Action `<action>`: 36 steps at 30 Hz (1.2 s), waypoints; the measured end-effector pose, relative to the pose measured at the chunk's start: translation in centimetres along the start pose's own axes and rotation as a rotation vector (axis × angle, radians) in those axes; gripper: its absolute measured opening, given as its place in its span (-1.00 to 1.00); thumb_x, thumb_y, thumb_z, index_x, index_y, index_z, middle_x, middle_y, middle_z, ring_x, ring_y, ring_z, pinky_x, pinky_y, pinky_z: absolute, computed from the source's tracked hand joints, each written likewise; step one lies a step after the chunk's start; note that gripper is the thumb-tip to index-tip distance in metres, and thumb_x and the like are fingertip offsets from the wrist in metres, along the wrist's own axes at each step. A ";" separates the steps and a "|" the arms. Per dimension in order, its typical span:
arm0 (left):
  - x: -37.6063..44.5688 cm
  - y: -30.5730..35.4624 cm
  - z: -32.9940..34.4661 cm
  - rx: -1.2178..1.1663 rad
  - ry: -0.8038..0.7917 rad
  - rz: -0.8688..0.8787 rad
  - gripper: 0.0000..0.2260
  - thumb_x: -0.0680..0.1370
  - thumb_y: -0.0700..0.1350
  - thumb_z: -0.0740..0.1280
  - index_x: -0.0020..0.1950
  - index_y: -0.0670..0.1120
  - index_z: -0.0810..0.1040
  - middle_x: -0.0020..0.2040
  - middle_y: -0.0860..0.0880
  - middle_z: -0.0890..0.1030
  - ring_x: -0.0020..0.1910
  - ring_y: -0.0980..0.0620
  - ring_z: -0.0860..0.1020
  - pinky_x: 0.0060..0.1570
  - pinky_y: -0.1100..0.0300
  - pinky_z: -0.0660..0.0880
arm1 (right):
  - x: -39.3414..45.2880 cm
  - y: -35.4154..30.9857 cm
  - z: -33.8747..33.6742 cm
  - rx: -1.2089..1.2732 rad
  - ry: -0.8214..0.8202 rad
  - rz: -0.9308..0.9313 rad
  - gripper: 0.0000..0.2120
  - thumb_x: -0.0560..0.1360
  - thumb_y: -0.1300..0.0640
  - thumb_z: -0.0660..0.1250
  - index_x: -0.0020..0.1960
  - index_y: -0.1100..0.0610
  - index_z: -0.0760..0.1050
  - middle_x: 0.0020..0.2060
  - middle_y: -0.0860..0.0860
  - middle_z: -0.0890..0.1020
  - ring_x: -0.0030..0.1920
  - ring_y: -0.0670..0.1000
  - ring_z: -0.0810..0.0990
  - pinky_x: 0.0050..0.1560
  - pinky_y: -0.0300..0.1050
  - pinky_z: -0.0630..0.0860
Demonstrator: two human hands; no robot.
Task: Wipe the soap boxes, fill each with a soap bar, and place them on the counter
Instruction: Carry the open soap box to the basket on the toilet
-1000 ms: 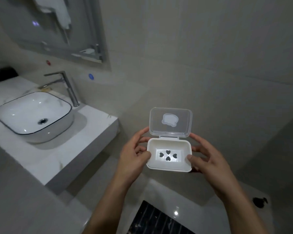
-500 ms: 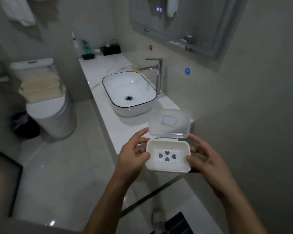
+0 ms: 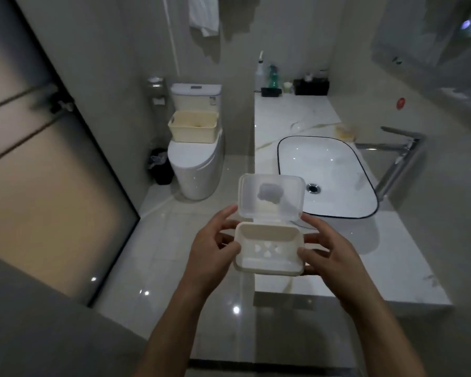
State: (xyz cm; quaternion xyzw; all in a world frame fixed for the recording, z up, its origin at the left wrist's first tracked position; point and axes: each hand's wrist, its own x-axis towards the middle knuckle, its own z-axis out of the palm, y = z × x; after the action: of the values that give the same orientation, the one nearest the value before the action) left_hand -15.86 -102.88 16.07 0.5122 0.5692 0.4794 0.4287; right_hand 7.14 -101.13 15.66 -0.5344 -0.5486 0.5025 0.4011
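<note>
Swung round since a second ago, the view now puts counter and toilet beyond the hands — left hand and right hand pinch the empty soap box between them, lid up, level for filling.

I saw the white marble desk carrying a black-rimmed basin, a chrome tap beside it, and at the far end bottles and what looked like a dark box.
</note>
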 end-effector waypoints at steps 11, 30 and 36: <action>7.9 -1.6 -3.4 0.041 0.163 -0.052 -0.39 0.38 -0.18 0.32 0.37 0.29 0.45 0.06 0.13 0.63 -0.09 0.02 0.66 -0.11 0.19 0.62 | 11.7 -0.9 3.8 -0.031 -0.179 -0.005 -0.43 0.53 0.28 0.39 0.41 -0.20 0.43 0.07 -0.01 0.63 -0.07 -0.08 0.70 -0.22 -0.11 0.67; 30.8 -4.6 -15.1 0.060 -0.075 -0.004 -0.37 0.45 -0.38 0.28 0.44 0.12 0.44 0.12 -0.04 0.62 -0.01 -0.08 0.64 -0.01 0.07 0.63 | 27.9 -4.2 15.8 0.043 0.092 0.007 -0.41 0.53 0.32 0.38 0.27 -0.35 0.47 0.05 0.06 0.60 -0.04 0.01 0.68 -0.25 -0.16 0.65; 35.5 -6.5 -18.3 0.039 -0.047 -0.029 -0.36 0.45 -0.40 0.27 0.43 0.14 0.45 0.12 -0.06 0.61 -0.02 -0.13 0.62 0.01 -0.02 0.61 | 33.3 -5.1 19.1 -0.002 0.039 -0.010 -0.37 0.53 0.33 0.37 0.21 -0.42 0.45 0.01 0.06 0.61 0.01 0.00 0.66 -0.25 -0.17 0.65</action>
State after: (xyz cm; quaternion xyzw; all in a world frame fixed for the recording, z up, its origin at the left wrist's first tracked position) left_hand -38.72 -69.63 12.90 0.5234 0.5756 0.4497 0.4387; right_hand -15.99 -70.17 14.12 -0.5417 -0.5439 0.4894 0.4138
